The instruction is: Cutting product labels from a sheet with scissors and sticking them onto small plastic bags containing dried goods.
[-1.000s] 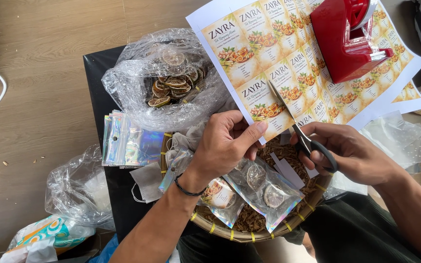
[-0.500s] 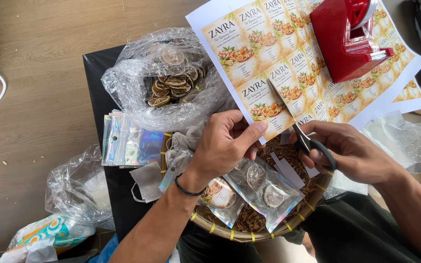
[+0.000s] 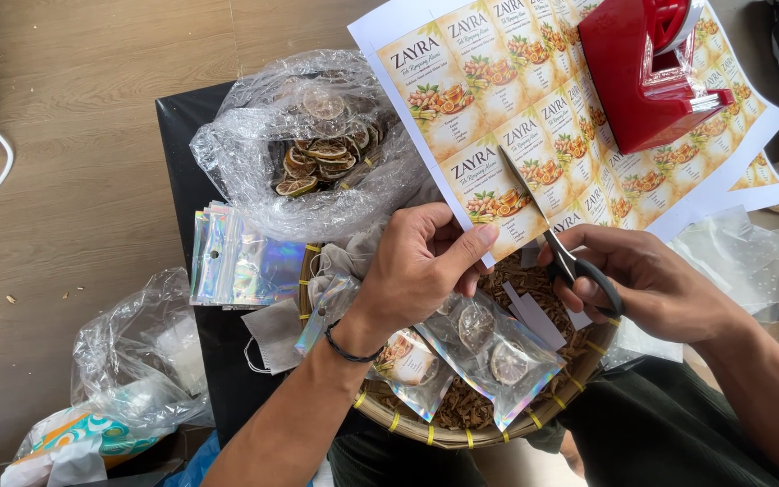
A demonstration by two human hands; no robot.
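Paper is being cut: the left hand (image 3: 416,266) pinches the label sheet (image 3: 534,108) by its lower edge above the basket (image 3: 462,437), while the right hand (image 3: 651,284) grips scissors (image 3: 543,221), blades partway in. Next, I'd judge, follow the printed border.

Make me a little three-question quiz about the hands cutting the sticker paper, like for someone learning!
1. True or false: the right hand holds the black-handled scissors.
2. What does the left hand pinch? A) the white printed label sheet B) the red tape dispenser C) the clear plastic bag of dried citrus slices
3. Fill in: the shiny packed pouches lie in a round woven ____.

Key: 1 true; 2 A; 3 basket.
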